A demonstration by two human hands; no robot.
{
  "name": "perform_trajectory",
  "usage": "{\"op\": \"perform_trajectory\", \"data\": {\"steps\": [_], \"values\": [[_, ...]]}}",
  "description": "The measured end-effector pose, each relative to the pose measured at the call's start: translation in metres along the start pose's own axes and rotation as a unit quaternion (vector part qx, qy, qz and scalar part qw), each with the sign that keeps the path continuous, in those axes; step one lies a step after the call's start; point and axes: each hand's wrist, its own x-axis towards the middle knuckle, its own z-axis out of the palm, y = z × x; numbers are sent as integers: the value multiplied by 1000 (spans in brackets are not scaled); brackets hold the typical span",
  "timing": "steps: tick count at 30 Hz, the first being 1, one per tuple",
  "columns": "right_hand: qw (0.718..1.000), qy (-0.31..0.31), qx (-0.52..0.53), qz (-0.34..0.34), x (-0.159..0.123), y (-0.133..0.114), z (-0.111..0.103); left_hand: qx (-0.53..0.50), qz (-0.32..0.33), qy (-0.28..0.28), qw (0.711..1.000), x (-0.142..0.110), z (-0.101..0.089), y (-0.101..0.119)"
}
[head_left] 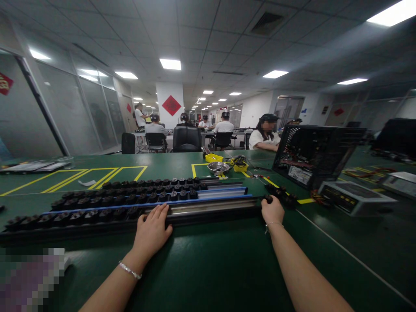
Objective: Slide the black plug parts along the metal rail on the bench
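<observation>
A long black rail (pixel 208 216) with a metal channel lies across the green table in front of me. Black round-topped parts, which look like sockets, line its left portion (pixel 74 218). My left hand (pixel 152 232) is laid over the rail near its middle, fingers bent across the top and thumb on the near side. At the rail's right end, my right hand (pixel 273 210) is closed round a small black part (pixel 267 199) like those in the row. Whether this part touches the rail is hidden by the fingers. Behind lie similar filled rails with blue edges (pixel 221 192).
Loose black parts (pixel 284 196) lie right of the rails. Beyond stand a metal bowl (pixel 218 167), yellow bins (pixel 213 158), an open computer case (pixel 312 151) and a power supply (pixel 354 197). A co-worker (pixel 264 134) sits across the table.
</observation>
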Motion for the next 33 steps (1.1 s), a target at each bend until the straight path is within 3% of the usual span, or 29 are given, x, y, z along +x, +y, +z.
{"op": "perform_trajectory", "data": {"steps": [3,7,18,26,29,33], "values": [[999,-1,1,32,3,1,-2,1,1,0,1000,0,0,-1],[1000,8,1,13,1,2,-5,0,-1,-2,1000,0,0,-1],[989,105,-73,78,17,29,-37,-5,8,23,1000,-2,4,-3],[971,92,-117,187,21,42,-38,-29,4,42,999,-1,1,-6],[970,88,-132,182,24,45,-36,-38,-10,68,997,0,-3,-9],[974,51,-147,163,25,48,-35,0,-75,136,988,1,-5,-13]]}}
